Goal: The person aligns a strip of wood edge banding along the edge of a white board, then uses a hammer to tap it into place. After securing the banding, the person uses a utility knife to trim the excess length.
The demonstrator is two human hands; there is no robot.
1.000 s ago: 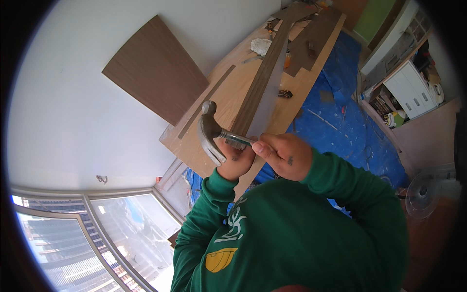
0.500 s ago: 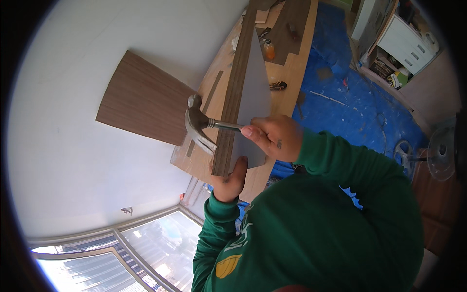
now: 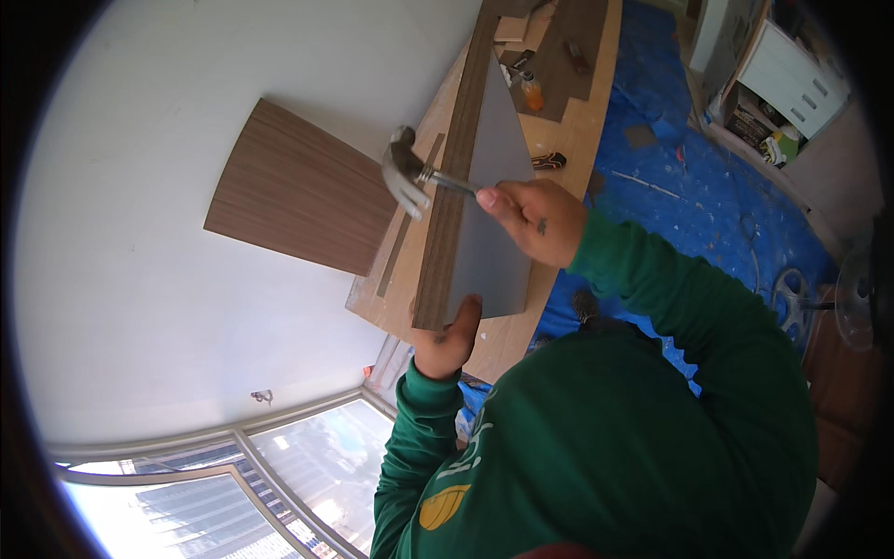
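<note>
My right hand (image 3: 540, 222) is closed round the handle of a claw hammer (image 3: 404, 172). The hammer's steel head is raised over the brown edge of a long board (image 3: 498, 233), which stands on its edge with a pale grey face toward me. My left hand (image 3: 445, 347) grips the near end of this board, thumb on the grey face and the fingers hidden behind it. Beneath lies a light wooden worktable (image 3: 498, 349). A thin brown strip (image 3: 399, 252) lies on it to the left of the board.
A brown wood panel (image 3: 298, 186) leans at the white wall. On the table's far part are a bottle of orange liquid (image 3: 532, 91) and a black-and-yellow tool (image 3: 548, 161). Blue sheeting (image 3: 689, 214) covers the floor at right. A fan (image 3: 852, 298) stands far right.
My right hand and the hammer have moved up and away along the board's edge. The left hand keeps its grip on the near end. The whole view has shifted slightly.
</note>
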